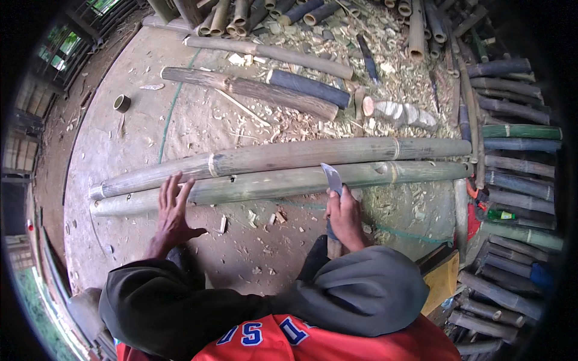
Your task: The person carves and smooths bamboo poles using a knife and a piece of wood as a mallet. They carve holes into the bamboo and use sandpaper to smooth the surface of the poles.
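Two long bamboo poles lie side by side across the ground in front of me. The nearer bamboo pole (271, 188) is greenish, with small holes cut in it; the farther bamboo pole (313, 154) is browner. My left hand (173, 212) is open, fingers spread, at the near pole's left part; whether it touches the bamboo I cannot tell. In my right hand (346, 220) is a knife (332, 178), gripped by its long handle. Its short curved blade points up and away, the tip over the near pole.
Beyond lie a dark bamboo length (310, 88), a brown bamboo length (253, 90) and a pale-ended log (400, 112) among wood shavings. A short bamboo cup (122, 103) stands at the left. Stacked bamboo (521, 161) and a green bottle (501, 215) are at the right.
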The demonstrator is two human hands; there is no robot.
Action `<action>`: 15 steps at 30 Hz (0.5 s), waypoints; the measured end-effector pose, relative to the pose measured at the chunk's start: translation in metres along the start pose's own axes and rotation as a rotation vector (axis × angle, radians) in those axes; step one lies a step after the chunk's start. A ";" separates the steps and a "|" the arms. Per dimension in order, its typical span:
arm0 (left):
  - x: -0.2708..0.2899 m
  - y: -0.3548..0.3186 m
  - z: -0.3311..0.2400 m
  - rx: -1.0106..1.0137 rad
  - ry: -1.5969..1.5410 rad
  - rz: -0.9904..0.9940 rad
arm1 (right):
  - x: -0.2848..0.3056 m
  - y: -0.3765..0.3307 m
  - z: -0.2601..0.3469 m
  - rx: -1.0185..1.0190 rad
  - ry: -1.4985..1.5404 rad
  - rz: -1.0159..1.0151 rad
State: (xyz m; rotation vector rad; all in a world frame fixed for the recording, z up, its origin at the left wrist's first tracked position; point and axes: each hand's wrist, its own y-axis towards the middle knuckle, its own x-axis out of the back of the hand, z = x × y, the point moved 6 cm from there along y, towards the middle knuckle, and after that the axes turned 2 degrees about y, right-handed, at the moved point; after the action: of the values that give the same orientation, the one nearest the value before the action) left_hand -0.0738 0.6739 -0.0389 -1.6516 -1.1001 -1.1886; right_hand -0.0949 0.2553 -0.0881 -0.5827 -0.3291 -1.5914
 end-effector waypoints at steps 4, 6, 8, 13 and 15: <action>-0.001 0.004 -0.075 0.051 -0.014 -0.019 | 0.000 0.008 -0.009 0.034 -0.110 -0.061; -0.032 0.035 -0.099 -0.017 0.028 -0.063 | 0.003 0.014 -0.012 0.027 -0.206 -0.060; -0.028 0.070 -0.105 0.020 -0.015 -0.051 | 0.010 0.012 -0.006 0.030 -0.210 -0.024; -0.036 0.114 -0.111 -0.089 0.061 0.073 | 0.006 0.022 -0.011 0.046 -0.223 -0.065; -0.043 0.118 -0.112 -0.117 0.049 0.055 | 0.006 0.024 -0.013 0.022 -0.236 -0.038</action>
State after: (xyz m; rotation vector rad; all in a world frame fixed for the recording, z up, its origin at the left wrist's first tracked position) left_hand 0.0007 0.5255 -0.0678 -1.7202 -0.9652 -1.2719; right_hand -0.0742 0.2403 -0.0986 -0.7531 -0.5360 -1.5554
